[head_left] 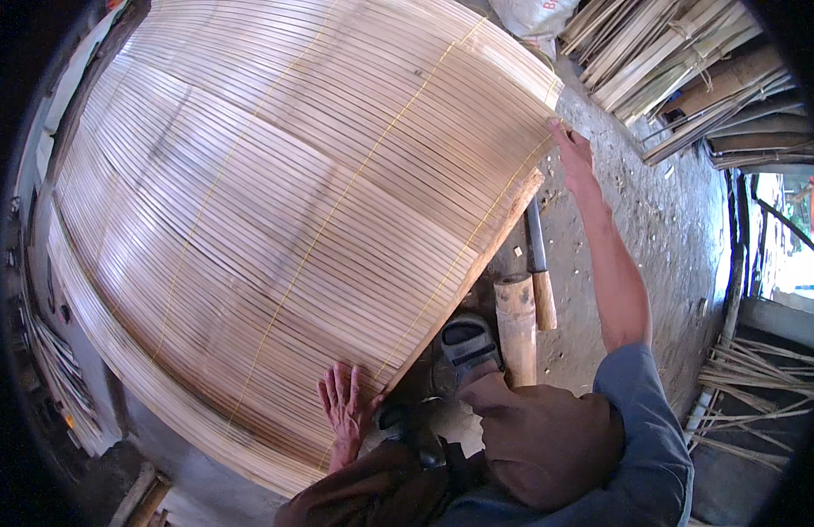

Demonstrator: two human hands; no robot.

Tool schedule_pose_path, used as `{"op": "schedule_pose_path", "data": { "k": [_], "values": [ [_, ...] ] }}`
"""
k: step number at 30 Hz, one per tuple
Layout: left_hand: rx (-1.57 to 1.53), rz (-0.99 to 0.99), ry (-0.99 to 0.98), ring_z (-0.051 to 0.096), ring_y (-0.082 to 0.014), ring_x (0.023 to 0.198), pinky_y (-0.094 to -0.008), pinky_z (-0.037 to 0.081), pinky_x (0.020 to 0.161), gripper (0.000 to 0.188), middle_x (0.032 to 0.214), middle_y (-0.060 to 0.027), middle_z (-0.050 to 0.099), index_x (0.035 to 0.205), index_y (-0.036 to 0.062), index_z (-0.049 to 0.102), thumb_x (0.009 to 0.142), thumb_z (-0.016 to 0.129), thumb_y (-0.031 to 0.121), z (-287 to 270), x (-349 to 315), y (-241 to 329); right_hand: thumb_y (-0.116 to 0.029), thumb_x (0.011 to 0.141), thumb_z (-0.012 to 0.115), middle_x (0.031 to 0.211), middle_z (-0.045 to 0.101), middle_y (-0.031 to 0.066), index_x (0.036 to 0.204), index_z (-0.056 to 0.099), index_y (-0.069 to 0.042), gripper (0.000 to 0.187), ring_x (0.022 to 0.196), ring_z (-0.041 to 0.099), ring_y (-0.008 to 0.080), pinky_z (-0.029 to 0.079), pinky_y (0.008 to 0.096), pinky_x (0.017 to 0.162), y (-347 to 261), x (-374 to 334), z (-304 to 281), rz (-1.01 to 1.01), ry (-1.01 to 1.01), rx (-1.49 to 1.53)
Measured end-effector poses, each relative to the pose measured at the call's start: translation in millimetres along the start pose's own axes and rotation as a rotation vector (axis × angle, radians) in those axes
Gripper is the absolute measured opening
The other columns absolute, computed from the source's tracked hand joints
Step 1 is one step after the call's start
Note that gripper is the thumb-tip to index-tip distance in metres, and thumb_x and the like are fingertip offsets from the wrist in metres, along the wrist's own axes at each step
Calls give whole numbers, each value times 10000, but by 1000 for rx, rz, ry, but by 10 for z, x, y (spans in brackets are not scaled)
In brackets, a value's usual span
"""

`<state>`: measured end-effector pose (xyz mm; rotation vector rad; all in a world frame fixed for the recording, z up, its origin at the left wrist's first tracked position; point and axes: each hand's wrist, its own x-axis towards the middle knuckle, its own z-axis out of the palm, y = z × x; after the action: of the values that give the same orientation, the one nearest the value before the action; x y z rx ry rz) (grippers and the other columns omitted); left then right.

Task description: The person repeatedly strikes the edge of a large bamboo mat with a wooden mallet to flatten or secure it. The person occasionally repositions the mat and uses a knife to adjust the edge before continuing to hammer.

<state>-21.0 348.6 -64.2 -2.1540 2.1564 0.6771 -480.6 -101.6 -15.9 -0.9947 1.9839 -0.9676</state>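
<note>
A large mat of thin pale bamboo slats (319,220), stitched across with rows of yellow string, spreads in front of me. My left hand (344,408) lies flat on its near part, fingers spread, close to the near right edge. With my arm stretched out, my right hand (574,154) is closed on the mat's right edge near the far right corner, thumb and fingers pinching it. Along that edge, a wooden board (512,206) shows from beneath the mat. The mat's left end curls upward.
Right of the board, a long knife with a wooden handle (543,299) and a cut bamboo section (517,325) lie near my sandalled foot (468,342). Bundles of split bamboo (670,53) and a white sack (534,18) are at the far right. More loose strips (758,378) lie at right.
</note>
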Motion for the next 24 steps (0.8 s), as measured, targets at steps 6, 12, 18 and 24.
{"op": "schedule_pose_path", "data": {
  "k": [6,12,18,24],
  "values": [
    [-35,-34,-61,271,-401,1489,-586,143,1213,811,1598,-170,354,1480,190,496,843,633,672,-136,-26,-135,-535,890,721,993,713,117,1107,731,-2,576,919,630,193,510,368,813,309,64,-73,14,112,-117],
    [28,31,71,305,-421,1470,-615,160,1195,849,1584,-194,367,1483,165,482,834,638,689,-16,-251,-354,-582,869,718,1002,722,167,1128,729,18,654,927,663,254,518,397,827,487,46,-45,31,17,-310],
    [68,27,36,278,-478,1468,-649,140,1185,919,1585,-227,351,1519,133,416,824,647,689,99,-313,-445,-666,855,674,1098,696,224,1174,706,12,750,1060,661,333,518,462,897,610,177,112,166,-79,-232],
    [-130,141,119,239,-432,1499,-601,135,1209,841,1612,-212,299,1549,127,372,890,641,574,71,248,79,-360,898,706,1277,636,163,1368,552,-110,554,1185,623,336,493,466,1000,1324,81,-256,-214,286,-193]
  ]
}}
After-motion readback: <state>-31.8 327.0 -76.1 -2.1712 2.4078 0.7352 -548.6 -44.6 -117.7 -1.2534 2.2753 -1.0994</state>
